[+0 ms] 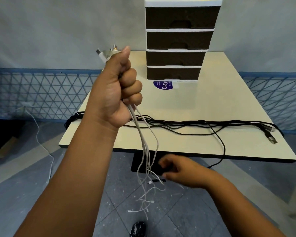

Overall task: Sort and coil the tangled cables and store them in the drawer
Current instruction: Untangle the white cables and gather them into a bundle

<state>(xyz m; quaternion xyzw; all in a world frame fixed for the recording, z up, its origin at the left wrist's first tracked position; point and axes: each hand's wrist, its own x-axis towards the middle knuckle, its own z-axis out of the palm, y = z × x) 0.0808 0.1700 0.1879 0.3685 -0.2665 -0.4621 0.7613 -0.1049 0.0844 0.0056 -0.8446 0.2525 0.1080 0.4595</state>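
Head view: nearest, the right hand (173,170) reaches below the surface edge, fingers (162,162) curled at the dangling ends of the white cables (144,146); motion blur hides whether they pinch a strand. Higher up, the left hand (117,93) is clenched in a fist around the same thin, smooth white bundle, plug ends sticking out above the thumb. Beyond, matte black cables (191,124) lie tangled across the pale flat surface (229,100), metal USB plugs at the right end. Farthest, a four-drawer unit (178,40), dark rough-textured fronts closed, white frame
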